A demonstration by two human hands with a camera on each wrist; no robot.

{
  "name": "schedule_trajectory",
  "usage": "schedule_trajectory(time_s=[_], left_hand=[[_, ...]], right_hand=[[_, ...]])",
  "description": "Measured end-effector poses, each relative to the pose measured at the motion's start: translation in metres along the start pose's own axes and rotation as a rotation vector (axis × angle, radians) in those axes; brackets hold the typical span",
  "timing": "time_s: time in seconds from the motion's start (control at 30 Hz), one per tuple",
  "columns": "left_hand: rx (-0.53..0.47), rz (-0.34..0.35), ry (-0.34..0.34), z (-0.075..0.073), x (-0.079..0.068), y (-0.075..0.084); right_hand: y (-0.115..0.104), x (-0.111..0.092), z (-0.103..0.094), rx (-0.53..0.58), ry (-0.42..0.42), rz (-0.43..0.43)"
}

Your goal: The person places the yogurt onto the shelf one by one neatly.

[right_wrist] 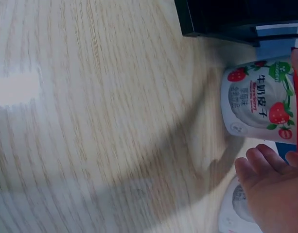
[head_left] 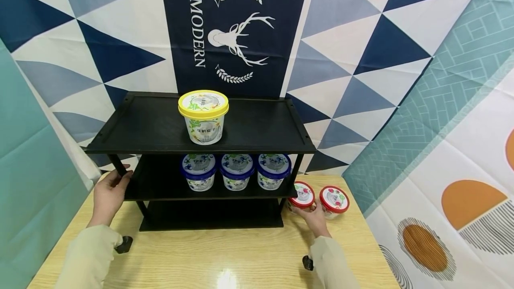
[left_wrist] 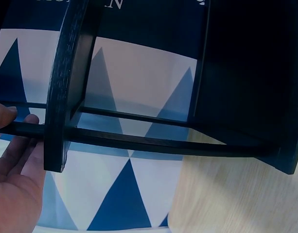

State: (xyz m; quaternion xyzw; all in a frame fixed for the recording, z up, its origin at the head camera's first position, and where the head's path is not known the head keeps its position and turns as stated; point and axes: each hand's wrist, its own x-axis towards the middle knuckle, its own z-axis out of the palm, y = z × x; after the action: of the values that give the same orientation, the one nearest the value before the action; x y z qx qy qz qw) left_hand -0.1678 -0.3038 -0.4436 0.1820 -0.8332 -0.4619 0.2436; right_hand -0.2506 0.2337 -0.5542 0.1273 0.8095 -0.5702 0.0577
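Note:
My left hand [head_left: 108, 196] grips the left front post of a black three-tier shelf [head_left: 257, 121]; in the left wrist view thumb and fingers lie on either side of the post [left_wrist: 22, 129]. At the shelf's right side, my right hand [head_left: 314, 222] holds a white tub with a red lid [head_left: 304, 194]. The right wrist view shows strawberries on this tub [right_wrist: 258, 102], thumb and a finger at opposite sides of its lid, the other fingers loosely bent. A second red-lidded tub [head_left: 335, 200] stands just right of it, partly behind the hand.
A yellow-lidded tub [head_left: 203, 117] stands on the top shelf. Three blue-lidded tubs [head_left: 237, 172] line the middle shelf, towards its right. The bottom shelf [head_left: 213, 213] sits on a light wooden table [head_left: 209, 258]. Patterned cloth [head_left: 345, 57] hangs close behind and at both sides.

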Motion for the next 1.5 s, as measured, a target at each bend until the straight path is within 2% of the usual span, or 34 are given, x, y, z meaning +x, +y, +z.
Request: schedule_trajectory(time_s=[0.37, 0.67, 0.77, 1.2, 1.37, 1.5], left_hand=[[-0.007, -0.01, -0.007, -0.001, -0.002, 0.001], [-0.008, -0.009, -0.007, -0.002, -0.002, 0.003], [-0.008, -0.01, -0.011, -0.002, -0.003, 0.004], [-0.01, 0.001, 0.016, 0.002, -0.001, 0.001], [-0.004, 0.009, 0.018, 0.002, -0.001, 0.001], [-0.009, 0.016, 0.021, 0.002, -0.001, 0.0]], right_hand=[[0.007, 0.003, 0.012, 0.092, 0.029, -0.081], [0.008, 0.005, 0.024, 0.074, 0.103, -0.135], [0.011, 0.008, 0.026, 0.063, 0.123, -0.134], [0.018, 0.019, 0.032, 0.197, 0.186, -0.094], [0.018, 0.018, 0.033, 0.249, 0.193, -0.076], [0.017, 0.016, 0.035, 0.247, 0.197, -0.097]])
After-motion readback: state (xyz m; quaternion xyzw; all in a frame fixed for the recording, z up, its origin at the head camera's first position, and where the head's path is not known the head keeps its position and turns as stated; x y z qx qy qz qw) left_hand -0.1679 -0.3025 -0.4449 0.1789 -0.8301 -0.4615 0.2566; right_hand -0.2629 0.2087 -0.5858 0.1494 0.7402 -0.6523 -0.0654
